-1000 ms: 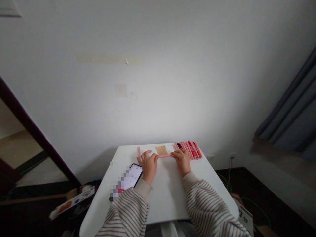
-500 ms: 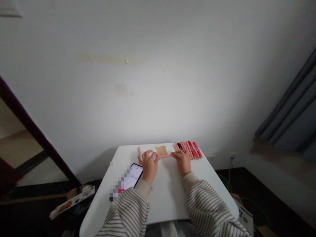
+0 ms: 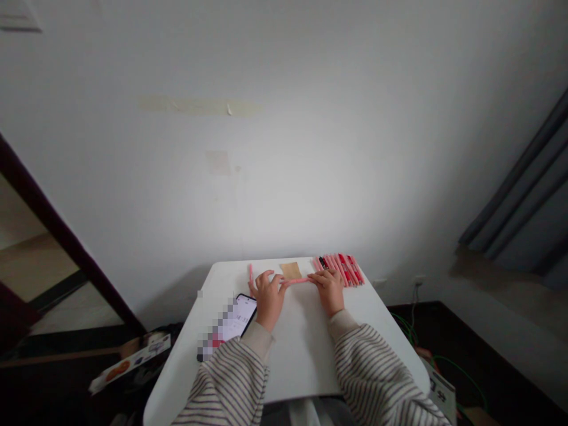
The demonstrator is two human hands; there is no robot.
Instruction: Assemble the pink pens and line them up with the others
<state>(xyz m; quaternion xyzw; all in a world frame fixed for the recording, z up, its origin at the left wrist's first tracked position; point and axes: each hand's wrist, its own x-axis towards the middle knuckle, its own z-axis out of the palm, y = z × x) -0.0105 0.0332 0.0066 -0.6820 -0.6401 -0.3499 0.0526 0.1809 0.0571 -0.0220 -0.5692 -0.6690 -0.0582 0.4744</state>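
Observation:
A slim pink pen lies crosswise between my two hands, just above or on the white table. My left hand pinches its left end with thumb and forefinger. At the other end, the fingers of my right hand are closed on it. Beyond the pen is a small brown paper square. Another pink pen stands out past my left fingers, its lower part hidden by them. Right of my right hand lies a row of several pink and red pens, one with a black part.
A phone with a lit screen rests left of my left wrist, partly pixelated. The white table touches or nearly touches the wall. Boxes and green cables are on the floor to the right; a printed box is at left.
Both hands stay nearly in place. The held pen and the fingers have shifted only very slightly. The digits on the phone screen have changed.

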